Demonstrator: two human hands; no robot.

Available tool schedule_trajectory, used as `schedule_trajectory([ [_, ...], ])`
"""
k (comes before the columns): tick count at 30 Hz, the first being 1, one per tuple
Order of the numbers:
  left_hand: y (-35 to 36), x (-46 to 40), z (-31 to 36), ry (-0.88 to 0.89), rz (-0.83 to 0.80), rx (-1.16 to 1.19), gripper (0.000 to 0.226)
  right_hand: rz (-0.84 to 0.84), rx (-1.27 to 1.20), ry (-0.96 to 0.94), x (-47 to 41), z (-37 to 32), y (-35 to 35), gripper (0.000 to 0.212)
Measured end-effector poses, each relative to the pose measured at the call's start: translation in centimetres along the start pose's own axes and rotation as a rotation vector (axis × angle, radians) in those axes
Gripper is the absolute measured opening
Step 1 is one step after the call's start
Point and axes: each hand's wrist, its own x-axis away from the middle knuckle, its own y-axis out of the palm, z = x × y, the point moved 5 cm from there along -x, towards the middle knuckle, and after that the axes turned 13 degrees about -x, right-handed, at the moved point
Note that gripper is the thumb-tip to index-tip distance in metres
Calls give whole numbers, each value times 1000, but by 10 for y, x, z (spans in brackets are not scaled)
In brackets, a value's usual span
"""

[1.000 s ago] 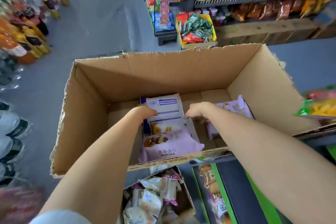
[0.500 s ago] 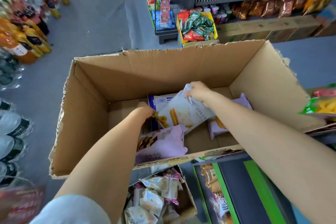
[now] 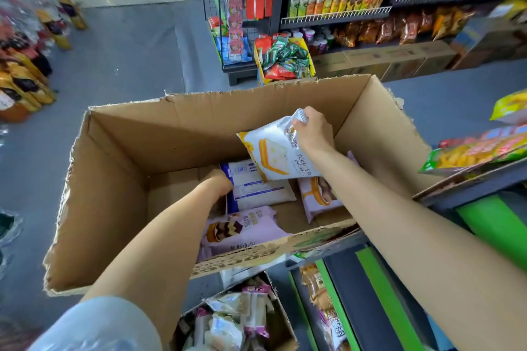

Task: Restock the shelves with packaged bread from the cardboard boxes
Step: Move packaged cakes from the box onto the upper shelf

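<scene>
A large open cardboard box stands in front of me with a few bread packs at its bottom. My right hand grips the top edge of a white bread pack with a yellow sandwich picture and holds it above the box floor. My left hand reaches down inside the box and rests against the left edge of a white and blue pack; its fingers are hidden. A purple pack lies near the front wall and another purple pack lies under my right forearm.
A smaller box of wrapped breads sits below the big box. A green-edged shelf with bagged goods is at the lower right. Snack shelves and a yellow bin of packets stand across the grey aisle floor.
My right hand took hold of the white sandwich pack and lifted it up and to the right, off the pile. My left hand stayed low in the box by the white and blue pack.
</scene>
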Motion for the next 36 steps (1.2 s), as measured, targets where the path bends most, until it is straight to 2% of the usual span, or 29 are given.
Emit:
schedule_trajectory([
  [3,7,-1,3,5,-3,-56,28,13,31,30,4,1,1,41],
  [7,0,1,7,70,110,-169,28,-11,80,-2,6,1,6,39],
  [12,-16,24,19,58,169,36,38,-1,149,-76,13,-14,11,18],
  [16,-41,63,37,121,301,213,37,17,157,-129,21,-32,8,17],
  [18,-60,80,37,159,384,206,36,31,162,-168,27,-43,5,16],
  [21,-94,107,32,270,440,86,34,51,213,-246,42,-67,-4,13],
  [26,-143,163,30,465,487,-249,24,27,305,-355,77,-114,-19,16],
  [29,-166,204,45,550,505,-537,58,7,323,-475,110,-149,-24,17],
  [31,-176,233,55,625,543,-727,77,-2,298,-553,135,-169,-30,10],
  [32,-183,246,57,673,580,-752,75,4,265,-585,146,-178,-34,11],
  [35,-208,278,54,849,639,-598,28,80,182,-651,179,-199,-54,18],
  [36,-214,290,52,896,635,-532,23,119,178,-691,191,-205,-60,16],
])
